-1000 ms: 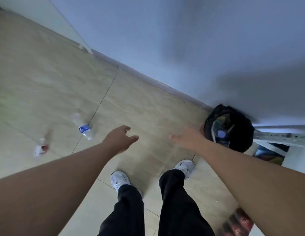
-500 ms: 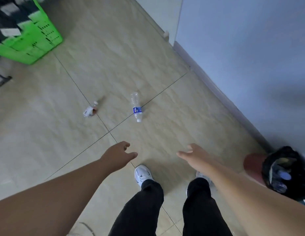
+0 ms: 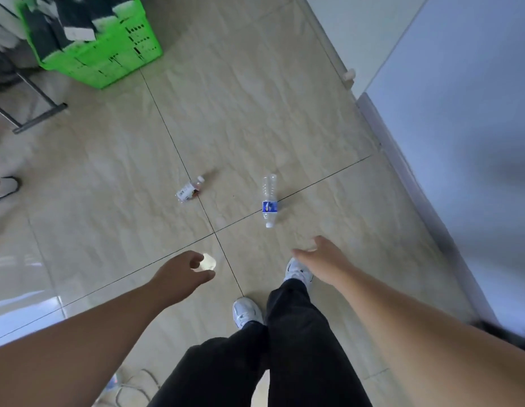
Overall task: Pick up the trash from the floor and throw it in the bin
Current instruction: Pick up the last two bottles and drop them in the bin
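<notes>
Tiled floor (image 3: 255,113): green crate (image 3: 108,54) far off, two bottles (small one (image 3: 190,190), clear one (image 3: 269,201)) ahead; your left hand (image 3: 182,277) and right hand (image 3: 325,259) hang loose, holding nothing.

The view has swung away from the bin, bringing both bottles (image 3: 269,200) and the green crate (image 3: 108,58) nearer.

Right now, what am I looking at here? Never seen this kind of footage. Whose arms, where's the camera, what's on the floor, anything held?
No machine: a person wears a wide-angle camera on the head, looking forward and down. There is one view only. The two bare arms are theirs. The left hand and right hand are both empty, fingers loosely open. Below are their dark trousers and white shoes. On the tiled floor lie a clear water bottle with a blue label and a smaller bottle, both on their sides. A green crate stands farther off. No bin is clearly visible.
</notes>
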Motion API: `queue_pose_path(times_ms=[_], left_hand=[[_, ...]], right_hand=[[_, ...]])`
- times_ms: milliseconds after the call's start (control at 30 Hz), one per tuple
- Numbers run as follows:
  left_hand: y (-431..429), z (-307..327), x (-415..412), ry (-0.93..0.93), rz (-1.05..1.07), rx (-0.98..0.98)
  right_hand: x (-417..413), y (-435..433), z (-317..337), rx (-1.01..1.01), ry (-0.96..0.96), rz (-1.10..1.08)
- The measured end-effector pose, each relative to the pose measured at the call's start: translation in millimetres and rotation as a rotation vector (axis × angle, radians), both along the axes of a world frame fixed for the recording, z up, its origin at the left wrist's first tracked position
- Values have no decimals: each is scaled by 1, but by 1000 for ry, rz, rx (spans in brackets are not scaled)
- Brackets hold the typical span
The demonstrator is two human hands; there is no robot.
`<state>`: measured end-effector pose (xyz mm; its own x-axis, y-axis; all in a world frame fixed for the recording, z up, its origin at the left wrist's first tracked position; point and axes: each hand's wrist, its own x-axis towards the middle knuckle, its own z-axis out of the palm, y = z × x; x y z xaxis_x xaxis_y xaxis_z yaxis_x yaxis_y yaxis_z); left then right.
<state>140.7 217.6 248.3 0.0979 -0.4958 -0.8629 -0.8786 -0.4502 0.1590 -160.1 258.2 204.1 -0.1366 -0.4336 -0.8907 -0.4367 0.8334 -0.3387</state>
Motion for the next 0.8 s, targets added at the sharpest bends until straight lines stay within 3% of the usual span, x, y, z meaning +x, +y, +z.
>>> queue_pose_path(times_ms=[267,433,800], left_hand=[[-92,-51,43,14,-31,-29],[-148,-109,81,48,-64,15],[-229,-271,165,20,-149,32]], right_hand=[[29,-101,-21,2,30,196],[63,-134,-59,39,80,116],[143,-174,-211,132,111,-19]])
